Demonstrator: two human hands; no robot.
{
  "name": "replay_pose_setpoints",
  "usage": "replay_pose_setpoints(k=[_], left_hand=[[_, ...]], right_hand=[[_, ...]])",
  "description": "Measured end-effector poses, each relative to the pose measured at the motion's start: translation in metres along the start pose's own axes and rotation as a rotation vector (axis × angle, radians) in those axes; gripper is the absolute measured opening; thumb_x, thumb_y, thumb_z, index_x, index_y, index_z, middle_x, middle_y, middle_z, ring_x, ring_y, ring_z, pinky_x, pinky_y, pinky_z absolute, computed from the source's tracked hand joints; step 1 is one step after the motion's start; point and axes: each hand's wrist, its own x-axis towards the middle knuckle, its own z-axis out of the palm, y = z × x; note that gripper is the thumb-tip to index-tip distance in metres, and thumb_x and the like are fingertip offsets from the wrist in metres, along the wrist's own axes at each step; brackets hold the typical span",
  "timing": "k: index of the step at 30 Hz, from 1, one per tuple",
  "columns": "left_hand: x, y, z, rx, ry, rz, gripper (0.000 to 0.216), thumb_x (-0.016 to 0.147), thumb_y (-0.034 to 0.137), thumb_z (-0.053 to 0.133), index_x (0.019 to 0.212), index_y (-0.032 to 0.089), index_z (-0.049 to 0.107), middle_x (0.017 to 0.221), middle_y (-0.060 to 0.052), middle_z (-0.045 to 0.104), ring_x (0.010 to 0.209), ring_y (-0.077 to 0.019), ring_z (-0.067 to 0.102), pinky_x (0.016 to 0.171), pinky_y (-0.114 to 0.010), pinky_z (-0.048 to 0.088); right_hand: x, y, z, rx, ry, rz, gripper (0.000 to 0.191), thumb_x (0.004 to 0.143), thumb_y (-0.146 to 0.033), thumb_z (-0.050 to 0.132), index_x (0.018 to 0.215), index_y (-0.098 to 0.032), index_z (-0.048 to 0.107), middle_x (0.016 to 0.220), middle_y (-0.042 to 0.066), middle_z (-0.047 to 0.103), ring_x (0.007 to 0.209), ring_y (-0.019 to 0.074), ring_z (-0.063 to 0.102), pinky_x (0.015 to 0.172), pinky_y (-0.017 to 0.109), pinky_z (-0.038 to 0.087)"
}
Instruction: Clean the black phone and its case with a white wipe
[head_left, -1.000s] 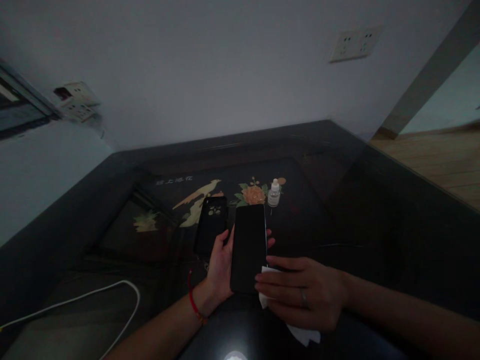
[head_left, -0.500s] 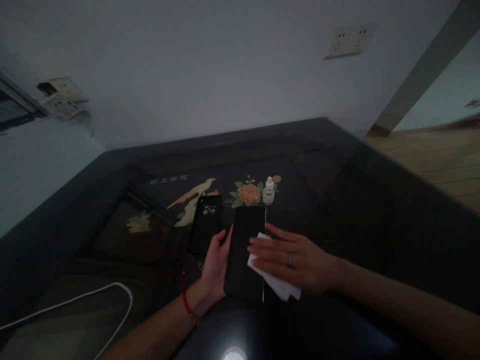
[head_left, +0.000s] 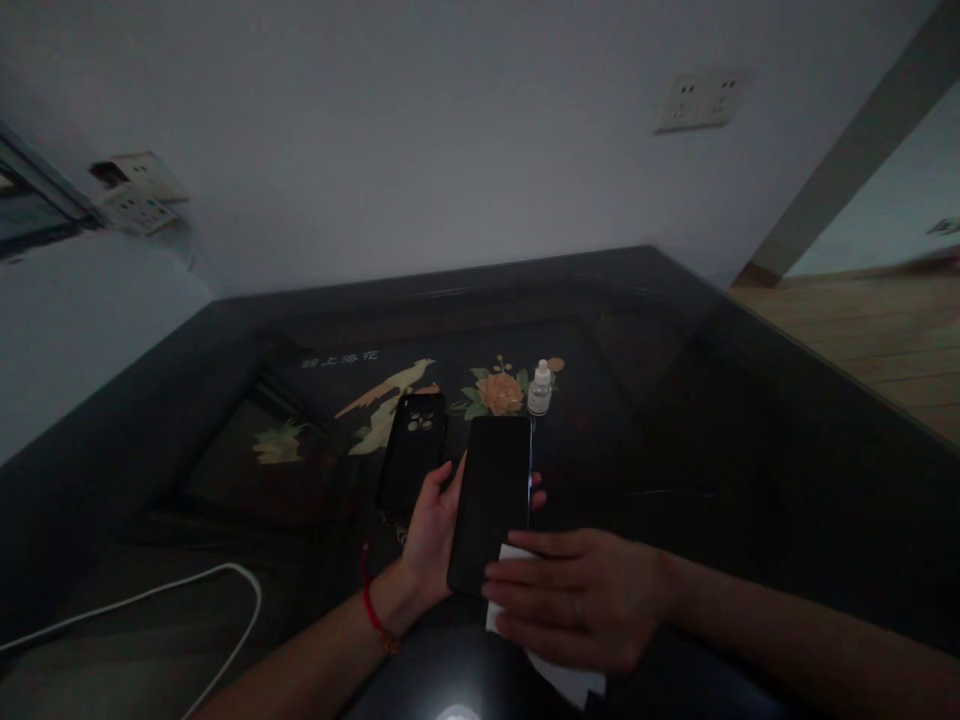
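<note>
Dark glossy table [head_left: 592, 440] against a pale wall [head_left: 420, 140]. Left hand [head_left: 431, 548]: closed around the phone [head_left: 491, 490], thumb by one long edge, fingertips at the other, a cradle that probably steadies it while exposing most of its dark face. Right hand [head_left: 589, 600]: nearly straight fingers hold a white cloth [head_left: 562, 680] at the phone's lower end, presumably for broad contact. Beyond, the phone case [head_left: 412, 462] lies left of the phone; the bottle [head_left: 539, 392] stands upright past its top right corner, both seemingly placed within easy reach.
</note>
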Motion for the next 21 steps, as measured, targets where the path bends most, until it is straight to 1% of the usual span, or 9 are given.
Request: replay_pose_setpoints(k=[2, 5, 7, 9, 13, 15, 16, 19, 21], left_hand=[[0.000, 0.000, 0.000, 0.004, -0.012, -0.006, 0.042, 0.089, 0.043, 0.036, 0.115, 0.021, 0.061, 0.104, -0.008, 0.069, 0.098, -0.0249, 0.064, 0.101, -0.045, 0.034], [-0.002, 0.000, -0.002, 0.031, -0.051, -0.035, 0.041, 0.090, 0.044, 0.034, 0.116, 0.025, 0.060, 0.108, -0.008, 0.068, 0.101, -0.0287, 0.063, 0.097, -0.055, 0.035], [-0.002, 0.000, -0.003, 0.059, -0.075, -0.070, 0.045, 0.090, 0.048, 0.031, 0.120, 0.026, 0.058, 0.112, -0.010, 0.067, 0.106, -0.0333, 0.060, 0.093, -0.061, 0.035], [-0.002, 0.000, -0.002, 0.057, -0.059, -0.070, 0.045, 0.091, 0.048, 0.031, 0.122, 0.027, 0.056, 0.112, -0.010, 0.067, 0.106, -0.0328, 0.060, 0.092, -0.061, 0.036], [-0.001, 0.000, 0.001, 0.005, 0.076, -0.014, 0.043, 0.092, 0.041, 0.031, 0.126, 0.026, 0.052, 0.106, -0.006, 0.068, 0.091, -0.0226, 0.065, 0.097, -0.048, 0.038], [-0.002, -0.001, 0.002, 0.009, 0.110, 0.000, 0.045, 0.092, 0.040, 0.030, 0.133, 0.026, 0.045, 0.104, -0.006, 0.068, 0.092, -0.0227, 0.065, 0.097, -0.045, 0.038], [-0.003, -0.001, 0.003, 0.019, 0.100, -0.005, 0.047, 0.092, 0.041, 0.029, 0.136, 0.028, 0.041, 0.105, -0.006, 0.068, 0.094, -0.0244, 0.064, 0.096, -0.047, 0.038], [-0.004, -0.003, 0.002, 0.060, -0.008, -0.071, 0.054, 0.091, 0.048, 0.031, 0.143, 0.034, 0.026, 0.110, -0.009, 0.066, 0.103, -0.0319, 0.062, 0.091, -0.056, 0.038], [-0.005, -0.004, 0.000, 0.068, -0.063, -0.101, 0.058, 0.090, 0.050, 0.032, 0.144, 0.035, 0.022, 0.117, -0.011, 0.064, 0.110, -0.0352, 0.059, 0.089, -0.059, 0.037]], right_hand=[[-0.001, 0.002, 0.000, -0.027, -0.013, 0.045, 0.029, 0.092, -0.013, 0.042, 0.112, -0.008, 0.063, 0.117, 0.010, 0.067, 0.118, 0.0231, 0.056, 0.111, 0.043, 0.036], [-0.015, 0.021, -0.004, -0.153, 0.010, 0.362, 0.032, 0.094, -0.013, 0.041, 0.121, -0.007, 0.056, 0.126, 0.014, 0.061, 0.128, 0.0220, 0.047, 0.112, 0.050, 0.029], [-0.023, 0.031, -0.006, -0.192, 0.029, 0.471, 0.033, 0.093, -0.016, 0.045, 0.125, -0.006, 0.053, 0.128, 0.016, 0.058, 0.130, 0.0232, 0.044, 0.112, 0.053, 0.028], [-0.024, 0.031, -0.006, -0.209, 0.026, 0.463, 0.034, 0.093, -0.015, 0.046, 0.125, -0.007, 0.052, 0.128, 0.017, 0.058, 0.132, 0.0241, 0.042, 0.112, 0.055, 0.028], [-0.010, 0.017, -0.004, -0.126, -0.053, 0.185, 0.031, 0.091, -0.011, 0.045, 0.119, -0.009, 0.058, 0.124, 0.011, 0.063, 0.128, 0.0225, 0.047, 0.113, 0.048, 0.030], [-0.009, 0.016, -0.004, -0.102, -0.068, 0.128, 0.030, 0.090, -0.013, 0.048, 0.117, -0.008, 0.059, 0.123, 0.010, 0.063, 0.126, 0.0226, 0.049, 0.113, 0.045, 0.031], [-0.010, 0.019, -0.005, -0.121, -0.055, 0.173, 0.031, 0.091, -0.014, 0.048, 0.118, -0.008, 0.058, 0.124, 0.011, 0.062, 0.126, 0.0229, 0.048, 0.113, 0.045, 0.030], [-0.020, 0.031, -0.008, -0.224, 0.008, 0.458, 0.035, 0.093, -0.014, 0.042, 0.126, -0.008, 0.051, 0.129, 0.016, 0.058, 0.131, 0.0221, 0.043, 0.112, 0.051, 0.029], [-0.024, 0.035, -0.009, -0.217, 0.020, 0.484, 0.037, 0.093, -0.013, 0.040, 0.128, -0.007, 0.050, 0.129, 0.017, 0.057, 0.132, 0.0222, 0.041, 0.111, 0.051, 0.031]])
